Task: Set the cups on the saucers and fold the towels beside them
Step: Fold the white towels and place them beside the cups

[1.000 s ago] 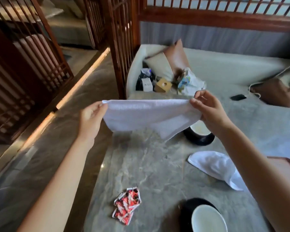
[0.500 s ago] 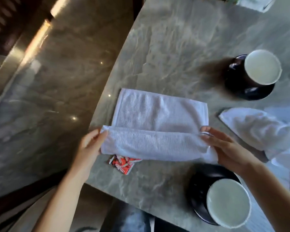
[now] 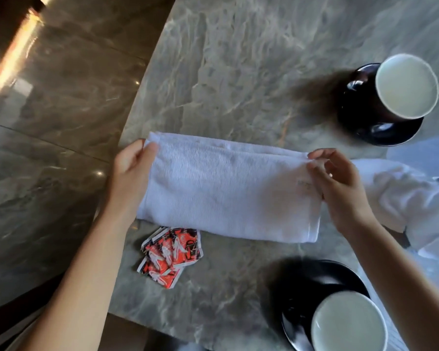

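Cups sat on saucers; both hands, left and right, pinched the half-folded towel, and the second towel lay unfolded.

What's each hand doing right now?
Left hand: pinching the folded towel's left end.
Right hand: pinching its right end.

A white towel lies folded in a long band on the marble counter. The left hand pinches its far left corner, the right hand its far right corner. Red sachets lie just beside its near edge. A crumpled towel sits to the right, between two cups on black saucers.
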Available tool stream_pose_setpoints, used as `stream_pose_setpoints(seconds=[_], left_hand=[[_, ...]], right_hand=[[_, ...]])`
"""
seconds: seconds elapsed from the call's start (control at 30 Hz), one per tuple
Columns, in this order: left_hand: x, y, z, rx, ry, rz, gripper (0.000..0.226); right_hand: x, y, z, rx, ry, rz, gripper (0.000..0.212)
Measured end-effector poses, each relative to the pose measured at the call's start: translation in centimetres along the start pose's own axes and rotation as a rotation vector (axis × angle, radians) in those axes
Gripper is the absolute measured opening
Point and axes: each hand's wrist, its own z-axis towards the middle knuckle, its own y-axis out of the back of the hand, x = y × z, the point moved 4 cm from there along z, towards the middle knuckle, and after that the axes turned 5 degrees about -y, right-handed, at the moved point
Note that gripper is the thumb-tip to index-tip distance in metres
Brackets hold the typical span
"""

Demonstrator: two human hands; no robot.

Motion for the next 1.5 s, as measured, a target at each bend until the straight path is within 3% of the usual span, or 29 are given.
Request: stream_pose_setpoints(seconds=[0.33,0.53,0.83,1.07,1.13,1.23,1.3,1.43,1.5], left_hand=[[0.9,-0.1,2.4,-0.003,-0.074,0.17,0.037],[0.9,-0.8,3.1,-0.042,-0.11,0.255,0.04],[0.6,-0.9,3.2,-0.133,-0.099,0.187,0.043],[0.0,-0.9,3.3,-0.071,-0.23,0.395,0.032],[-0.7,-0.5,2.9,-0.132,-0.264,0.484,0.014],[-2.3,-0.4,1.8,-0.204,-0.45,0.624,0.03],[-3.1,-1.9,0.9,-0.058,-0.6,0.727,0.04],[-1.1,-6.6,-1.6,0.472,-0.715,1.009,0.063],[0.6,-7.6,-2.1,0.556,-0.749,1.281,0.072]], right_hand=[[-0.3,-0.6,1.0,-0.094,0.152,-0.054,0.022],[-0.9,-0.3,1.7,-0.202,0.185,-0.126,0.011],[-0.4,-0.7,1.7,-0.289,0.261,-0.284,0.013],[0.0,-0.6,2.0,-0.237,0.183,-0.18,0.013],[0.6,-0.4,1.6,-0.261,0.255,-0.346,0.012],[2.0,-0.8,0.4,-0.322,0.488,-0.785,0.023],[2.8,-2.7,-0.4,-0.223,0.615,-0.901,0.036],[1.2,-9.8,-2.5,0.217,0.735,-1.097,0.068],[-0.4,-12.4,-3.4,0.348,0.746,-1.209,0.077]])
